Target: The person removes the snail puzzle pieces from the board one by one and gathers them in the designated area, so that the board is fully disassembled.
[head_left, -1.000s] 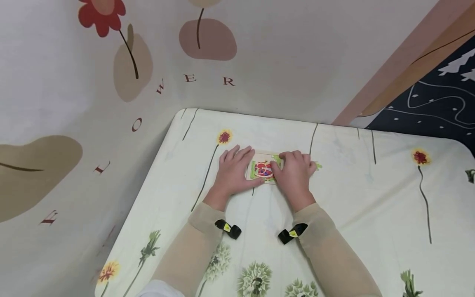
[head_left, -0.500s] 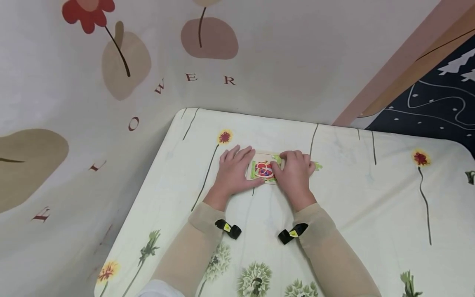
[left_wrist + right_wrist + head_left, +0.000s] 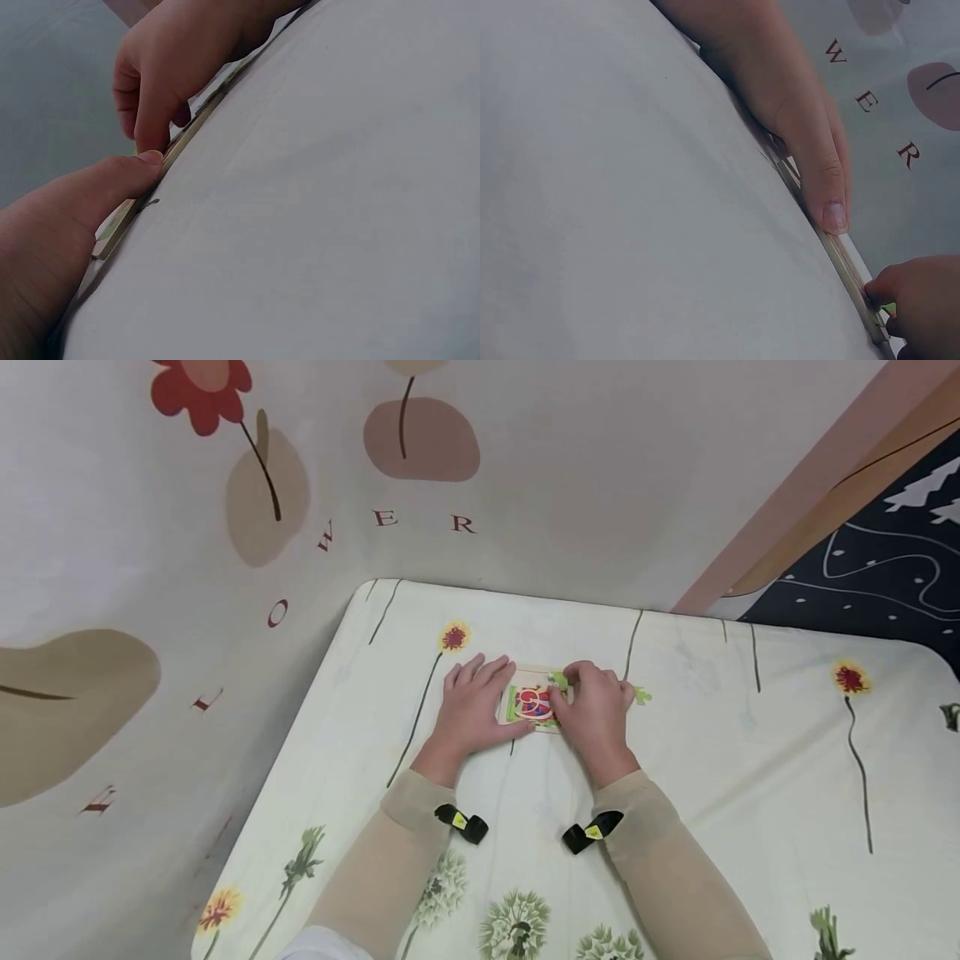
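Note:
A small wooden picture puzzle lies flat on the cloth, with a red and purple figure among green parts. Along its left side rests my left hand, fingers straight and spread, with the thumb on the near edge. My right hand is over the right side, curled, its thumb and fingertips pinching at a green puzzle piece. Most of that piece is hidden by the fingers. In the left wrist view the puzzle's pale edge shows under my left thumb.
A loose green piece lies just right of my right hand. The bed-like surface has a white flowered cloth with rounded far corners. Behind and to the left hangs a printed fabric wall; a dark panel stands at the back right.
My right hand's fingers have drawn up and curled a little more at the puzzle's upper right, showing more of the loose green piece beside it. The left hand and puzzle stay put.

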`<action>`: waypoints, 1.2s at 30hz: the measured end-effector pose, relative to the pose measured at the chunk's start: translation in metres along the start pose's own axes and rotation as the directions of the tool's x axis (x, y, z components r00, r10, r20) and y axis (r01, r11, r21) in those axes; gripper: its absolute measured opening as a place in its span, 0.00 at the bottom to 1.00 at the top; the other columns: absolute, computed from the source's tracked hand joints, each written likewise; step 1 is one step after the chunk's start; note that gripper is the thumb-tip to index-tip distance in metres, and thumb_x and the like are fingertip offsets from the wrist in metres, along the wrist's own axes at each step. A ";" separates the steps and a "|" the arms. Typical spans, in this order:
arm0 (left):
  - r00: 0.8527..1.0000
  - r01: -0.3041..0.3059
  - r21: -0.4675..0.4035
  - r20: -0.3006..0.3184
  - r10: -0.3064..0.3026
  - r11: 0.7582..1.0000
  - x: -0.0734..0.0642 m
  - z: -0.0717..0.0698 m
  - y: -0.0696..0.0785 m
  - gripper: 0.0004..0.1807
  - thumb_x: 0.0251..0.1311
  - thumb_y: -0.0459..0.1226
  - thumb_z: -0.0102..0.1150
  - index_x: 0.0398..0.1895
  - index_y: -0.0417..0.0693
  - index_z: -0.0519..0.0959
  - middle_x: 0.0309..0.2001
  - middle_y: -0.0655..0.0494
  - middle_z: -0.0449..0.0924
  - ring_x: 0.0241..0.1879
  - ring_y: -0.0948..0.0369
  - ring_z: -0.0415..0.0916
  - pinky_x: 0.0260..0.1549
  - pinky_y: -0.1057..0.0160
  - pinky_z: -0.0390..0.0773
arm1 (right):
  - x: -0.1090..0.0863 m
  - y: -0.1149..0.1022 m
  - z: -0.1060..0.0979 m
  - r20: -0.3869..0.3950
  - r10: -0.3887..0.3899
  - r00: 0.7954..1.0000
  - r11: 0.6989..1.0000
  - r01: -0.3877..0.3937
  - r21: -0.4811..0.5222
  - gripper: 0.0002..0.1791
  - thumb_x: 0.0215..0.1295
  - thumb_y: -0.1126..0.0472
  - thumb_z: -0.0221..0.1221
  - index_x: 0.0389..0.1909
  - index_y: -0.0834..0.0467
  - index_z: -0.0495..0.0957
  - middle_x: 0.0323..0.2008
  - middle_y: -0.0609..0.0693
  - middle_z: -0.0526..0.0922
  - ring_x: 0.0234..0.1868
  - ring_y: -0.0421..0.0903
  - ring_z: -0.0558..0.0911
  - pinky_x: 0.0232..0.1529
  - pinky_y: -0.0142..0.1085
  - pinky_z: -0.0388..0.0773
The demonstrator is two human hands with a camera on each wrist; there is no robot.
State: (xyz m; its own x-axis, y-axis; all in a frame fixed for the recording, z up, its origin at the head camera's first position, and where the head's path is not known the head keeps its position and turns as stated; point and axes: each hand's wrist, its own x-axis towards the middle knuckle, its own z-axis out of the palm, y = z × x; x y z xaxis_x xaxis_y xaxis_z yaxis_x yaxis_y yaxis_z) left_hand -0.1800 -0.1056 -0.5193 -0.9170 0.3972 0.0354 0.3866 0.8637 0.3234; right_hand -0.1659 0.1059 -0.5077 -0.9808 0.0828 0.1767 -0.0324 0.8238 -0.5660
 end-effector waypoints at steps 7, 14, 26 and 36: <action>1.000 0.000 -0.008 0.000 0.000 1.000 -0.001 -0.001 0.000 0.57 0.58 0.74 0.61 0.84 0.54 0.63 0.83 0.58 0.58 0.83 0.48 0.45 0.77 0.37 0.44 | -0.001 -0.001 0.000 -0.017 -0.047 0.999 0.999 0.047 -0.021 0.18 0.69 0.53 0.71 0.55 0.57 0.86 0.46 0.53 0.89 0.50 0.58 0.81 0.60 0.61 0.63; 1.000 0.003 -0.010 0.003 -0.003 1.000 -0.002 -0.003 0.001 0.56 0.58 0.74 0.61 0.84 0.54 0.64 0.83 0.58 0.58 0.83 0.48 0.45 0.77 0.37 0.44 | -0.002 0.003 0.003 -0.028 -0.082 0.996 0.997 0.082 0.003 0.18 0.68 0.54 0.72 0.56 0.53 0.89 0.51 0.52 0.90 0.56 0.58 0.78 0.60 0.62 0.62; 1.000 0.001 -0.005 0.000 -0.001 1.000 -0.001 -0.002 -0.001 0.57 0.57 0.74 0.61 0.84 0.55 0.63 0.84 0.58 0.58 0.84 0.48 0.44 0.77 0.37 0.44 | -0.006 0.005 0.000 -0.008 -0.020 1.000 0.993 0.021 0.118 0.24 0.63 0.53 0.77 0.59 0.55 0.88 0.50 0.52 0.90 0.60 0.56 0.74 0.68 0.63 0.55; 1.000 -0.006 -0.011 -0.005 0.006 1.000 -0.002 0.000 0.000 0.57 0.58 0.74 0.60 0.84 0.54 0.63 0.83 0.58 0.58 0.83 0.48 0.45 0.77 0.37 0.44 | -0.012 0.017 -0.005 -0.079 -0.118 0.990 0.973 0.131 0.191 0.22 0.61 0.54 0.79 0.55 0.55 0.90 0.47 0.52 0.91 0.59 0.56 0.75 0.67 0.65 0.55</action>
State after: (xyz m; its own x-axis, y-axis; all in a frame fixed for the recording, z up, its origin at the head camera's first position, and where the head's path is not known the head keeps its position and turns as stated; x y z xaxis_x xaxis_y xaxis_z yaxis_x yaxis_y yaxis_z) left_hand -0.1785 -0.1068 -0.5191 -0.9150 0.4013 0.0419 0.3914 0.8578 0.3331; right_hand -0.1538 0.1218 -0.5150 -0.9517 0.0290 0.3056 -0.1972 0.7050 -0.6813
